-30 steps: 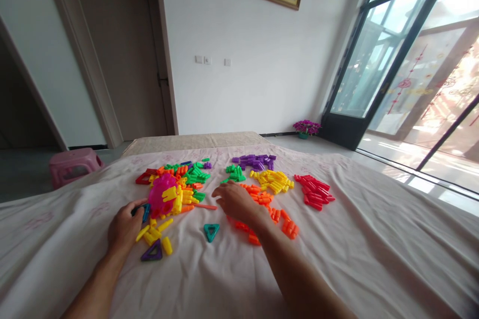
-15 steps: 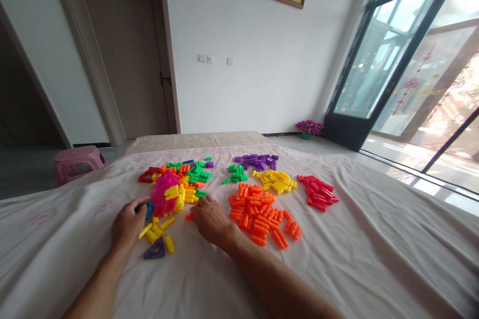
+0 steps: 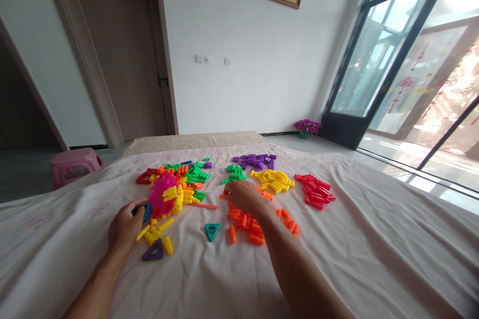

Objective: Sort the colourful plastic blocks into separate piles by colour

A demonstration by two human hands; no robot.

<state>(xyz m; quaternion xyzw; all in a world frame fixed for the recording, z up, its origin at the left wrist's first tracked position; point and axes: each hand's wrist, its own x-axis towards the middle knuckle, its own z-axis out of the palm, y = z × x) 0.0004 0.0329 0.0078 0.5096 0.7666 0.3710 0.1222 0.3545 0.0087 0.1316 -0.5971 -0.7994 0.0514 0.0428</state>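
Observation:
My left hand (image 3: 125, 227) is closed around a blue plastic building piece (image 3: 147, 212), partly hidden by the fingers. It rests just left of a magenta flower-like piece (image 3: 160, 197) with yellow pieces around it. My right hand (image 3: 243, 195) is above the pile of orange peg-like building pieces (image 3: 245, 220) and covers part of it. An orange building piece (image 3: 223, 197) sticks out at its pinched fingertips. In front of the left-hand heap lie loose yellow pieces (image 3: 167, 245) and a purple triangle (image 3: 153, 250). Between the hands is a teal triangle (image 3: 212, 232).
Sorted heaps of green (image 3: 235, 173), purple (image 3: 258, 161), yellow (image 3: 275, 181) and red pieces (image 3: 315, 191) lie behind and right of the orange pile. A mixed heap with green pieces (image 3: 196, 174) is at the left. The pale sheet (image 3: 374, 239) is wrinkled. A pink stool (image 3: 77, 162) stands beyond it.
My right hand has moved right, from beside the mixed heap to over the orange pile, with an orange piece at its fingertips. The teal triangle has come into view. My left hand stays in place.

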